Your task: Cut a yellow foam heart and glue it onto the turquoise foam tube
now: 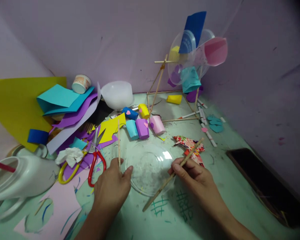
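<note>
Left hand (112,188): fingers closed around a thin wooden stick (119,143), held near its lower end, upright, pointing away toward the paper scraps; thumb tip touching the left rim of the clear plastic lid (150,166).
Right hand (195,176): thumb and forefinger pinching a longer wooden skewer (172,176) at about mid-length; skewer slanted, lower tip on the table (235,186) near green pen marks, upper tip over the patterned paper (190,146).
Clear plastic lid: flat on the table between both hands, right rim under the right fingers and crossed by the skewer.
Behind lid: row of small paper rolls (142,126), blue, yellow, purple, pink, just beyond the far rim.
Left side: scissors (90,160) with red and yellow handles near the left hand, crumpled tissue (70,155), piled coloured paper (65,100), white plastic jug (22,176) at the edge.
Right side: dark phone (262,183) near the wall, well apart from the right hand.
Far corner: stick frame carrying clear cups (190,56).
Open room: bare table in front of the lid and right of the right hand.
</note>
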Tool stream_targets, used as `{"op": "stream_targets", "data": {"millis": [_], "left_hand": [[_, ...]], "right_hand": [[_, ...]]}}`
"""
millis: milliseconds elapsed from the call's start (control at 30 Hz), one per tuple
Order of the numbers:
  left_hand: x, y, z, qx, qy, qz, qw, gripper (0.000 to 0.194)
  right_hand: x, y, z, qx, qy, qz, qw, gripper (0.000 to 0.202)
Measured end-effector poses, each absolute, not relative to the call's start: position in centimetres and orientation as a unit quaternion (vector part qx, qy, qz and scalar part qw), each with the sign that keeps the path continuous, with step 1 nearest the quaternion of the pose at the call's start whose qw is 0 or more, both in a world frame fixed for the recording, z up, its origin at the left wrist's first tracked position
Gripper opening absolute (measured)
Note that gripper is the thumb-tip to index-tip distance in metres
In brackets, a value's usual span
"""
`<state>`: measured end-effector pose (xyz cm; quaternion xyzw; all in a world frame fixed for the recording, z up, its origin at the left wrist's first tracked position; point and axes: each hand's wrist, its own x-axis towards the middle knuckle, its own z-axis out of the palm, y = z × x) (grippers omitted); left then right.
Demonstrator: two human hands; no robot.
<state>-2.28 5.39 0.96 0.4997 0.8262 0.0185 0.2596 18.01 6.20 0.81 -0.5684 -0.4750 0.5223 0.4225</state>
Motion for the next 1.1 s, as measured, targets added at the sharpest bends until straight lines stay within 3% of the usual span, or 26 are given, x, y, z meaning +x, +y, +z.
{"op": "stream_targets", "data": {"millis": [633,933,1100], "left_hand": [[-2.6,6.6,0.3,0.488,0.813,0.057,0.314,0.027],[-3.8,6.0,0.0,0.458,0.68,0.186,0.541,0.035],[-4.0,5.5,-0.7,0.421,0.687,0.238,0.542,0.035]], "right_hand": [[16.9,7.0,-0.5,-0.552,-0.468,0.539,0.431,0.023],[17.5,7.0,-1.0,-0.532,-0.455,0.551,0.456,0.02],[19.6,6.8,-0.5,-0.562,-0.466,0.467,0.499,0.023]]}}
